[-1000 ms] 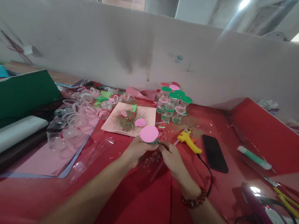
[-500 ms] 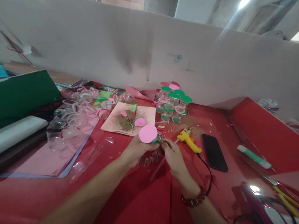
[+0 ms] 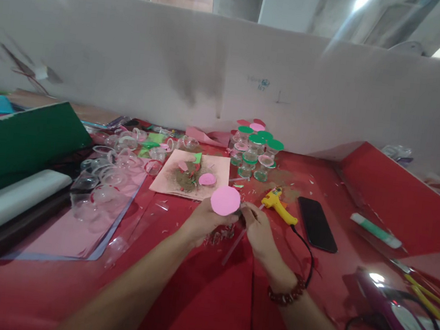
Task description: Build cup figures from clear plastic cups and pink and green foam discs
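Observation:
A round pink paper disc (image 3: pixel 225 200) faces up in my left hand (image 3: pixel 202 224), whose fingers are closed around the piece beneath it. Most of that piece is hidden by the disc and the hand. Close against its right side, my right hand (image 3: pixel 257 228) has thumb and fingers pinched together; what lies between them is too small to make out. Under the hands are a pile of brown scraps (image 3: pixel 223 233) and a translucent glue stick (image 3: pixel 233 248) that runs toward the yellow glue gun (image 3: pixel 280 205). Another pink disc (image 3: pixel 208 179) rests on a dirt-covered pale sheet (image 3: pixel 220 166).
Stacked transparent cups (image 3: pixel 248 167) with green and pink discs stand at the back. Loose plastic cups (image 3: pixel 101 194) crowd the left, beside a white device (image 3: pixel 15 200). To the right are a black phone (image 3: pixel 317 225), a glue tube (image 3: pixel 376 230), scissors (image 3: pixel 427 297) and a purple device (image 3: pixel 394 312).
Both hands and the pink disc have shifted slightly right and down. The green edge that showed beside the disc is now mostly out of sight.

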{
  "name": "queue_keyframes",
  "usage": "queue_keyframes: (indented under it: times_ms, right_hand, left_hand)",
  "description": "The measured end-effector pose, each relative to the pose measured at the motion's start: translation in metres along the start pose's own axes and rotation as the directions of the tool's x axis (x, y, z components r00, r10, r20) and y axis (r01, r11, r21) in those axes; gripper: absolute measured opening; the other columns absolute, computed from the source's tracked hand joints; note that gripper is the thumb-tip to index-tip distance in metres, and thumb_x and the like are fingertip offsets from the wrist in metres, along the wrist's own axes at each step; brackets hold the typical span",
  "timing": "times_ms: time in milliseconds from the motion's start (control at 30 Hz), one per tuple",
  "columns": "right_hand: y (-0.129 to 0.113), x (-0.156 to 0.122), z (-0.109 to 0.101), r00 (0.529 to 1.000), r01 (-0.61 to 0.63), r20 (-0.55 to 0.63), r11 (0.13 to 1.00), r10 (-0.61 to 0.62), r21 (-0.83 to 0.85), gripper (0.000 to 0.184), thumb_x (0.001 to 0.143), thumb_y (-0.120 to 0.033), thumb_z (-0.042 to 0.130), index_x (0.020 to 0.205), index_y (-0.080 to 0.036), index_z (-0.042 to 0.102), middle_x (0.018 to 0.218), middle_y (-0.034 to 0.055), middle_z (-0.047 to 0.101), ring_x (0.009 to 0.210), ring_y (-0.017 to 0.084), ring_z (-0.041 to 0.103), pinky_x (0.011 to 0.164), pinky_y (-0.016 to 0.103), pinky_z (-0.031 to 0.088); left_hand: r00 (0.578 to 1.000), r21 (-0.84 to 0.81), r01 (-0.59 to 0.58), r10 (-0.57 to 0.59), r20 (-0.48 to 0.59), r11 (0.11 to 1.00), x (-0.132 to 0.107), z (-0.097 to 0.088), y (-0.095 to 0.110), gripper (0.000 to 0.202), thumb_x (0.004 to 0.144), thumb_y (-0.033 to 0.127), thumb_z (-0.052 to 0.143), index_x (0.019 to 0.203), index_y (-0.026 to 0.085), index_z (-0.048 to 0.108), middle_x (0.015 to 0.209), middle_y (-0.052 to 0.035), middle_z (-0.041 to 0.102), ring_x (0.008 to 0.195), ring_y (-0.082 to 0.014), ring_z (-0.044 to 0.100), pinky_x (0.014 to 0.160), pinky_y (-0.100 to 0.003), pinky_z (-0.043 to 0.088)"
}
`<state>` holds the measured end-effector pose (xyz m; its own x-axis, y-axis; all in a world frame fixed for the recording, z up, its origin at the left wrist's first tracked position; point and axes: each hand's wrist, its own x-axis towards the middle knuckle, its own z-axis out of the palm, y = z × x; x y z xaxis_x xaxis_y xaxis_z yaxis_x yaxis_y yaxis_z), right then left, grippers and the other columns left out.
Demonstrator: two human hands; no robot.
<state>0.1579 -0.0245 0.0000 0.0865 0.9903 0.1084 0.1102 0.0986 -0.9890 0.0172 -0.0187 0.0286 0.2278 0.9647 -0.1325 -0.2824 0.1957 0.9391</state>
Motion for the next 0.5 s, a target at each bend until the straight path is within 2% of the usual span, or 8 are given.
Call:
queue_keyframes:
  times_ms: [167, 267, 400, 500]
  right_hand:
    - [-0.0008, 0.0008, 0.0010, 0.998, -0.057, -0.033, 0.998, 0.058, 0.041, 0.027, 0.079, -0.047, 0.056, 0.068, -0.022, 0.058, 0.059, -0.0012, 0.055, 0.057, 0.017, 0.047, 0.055, 0.028, 0.034]
    - [-0.0031, 0.0002, 0.0022, 0.995, -0.100, -0.022, 0.990, 0.102, 0.101, 0.027, 0.078, -0.047, 0.058, 0.066, -0.022, 0.058, 0.055, -0.0021, 0.053, 0.054, 0.016, 0.045, 0.053, 0.028, 0.035]
    - [-0.0032, 0.0008, 0.0021, 0.984, -0.119, -0.108, 0.978, 0.139, 0.170, 0.025, 0.074, -0.046, 0.060, 0.073, -0.021, 0.064, 0.070, 0.0014, 0.064, 0.065, 0.018, 0.053, 0.062, 0.030, 0.041]
    - [-0.0033, 0.0014, 0.0019, 0.976, -0.126, -0.151, 0.975, 0.155, 0.185, 0.024, 0.072, -0.045, 0.060, 0.071, -0.021, 0.064, 0.073, 0.0027, 0.066, 0.070, 0.019, 0.054, 0.064, 0.030, 0.043]
  left_hand:
    - [0.998, -0.114, -0.054, 0.051, -0.032, 0.992, 0.0023, 0.0021, 0.0027, 0.048, 0.055, 0.017, 0.084, 0.101, 0.017, 0.071, 0.098, -0.0055, 0.074, 0.089, -0.0176, 0.065, 0.087, -0.031, 0.048]
    - [0.999, -0.127, -0.050, 0.050, -0.007, 0.991, 0.0045, -0.0005, 0.0034, 0.048, 0.055, 0.019, 0.086, 0.101, 0.017, 0.070, 0.096, -0.0058, 0.074, 0.090, -0.0183, 0.066, 0.088, -0.031, 0.048]
    - [0.998, -0.108, -0.033, 0.038, 0.053, 0.994, 0.0053, -0.0029, 0.0031, 0.043, 0.056, 0.018, 0.086, 0.096, 0.016, 0.072, 0.095, -0.0060, 0.074, 0.089, -0.0177, 0.066, 0.088, -0.030, 0.048]
    - [0.995, -0.102, -0.038, 0.047, 0.092, 0.994, 0.0051, -0.0024, 0.0030, 0.044, 0.056, 0.018, 0.085, 0.098, 0.017, 0.072, 0.098, -0.0058, 0.074, 0.091, -0.0183, 0.066, 0.087, -0.030, 0.048]
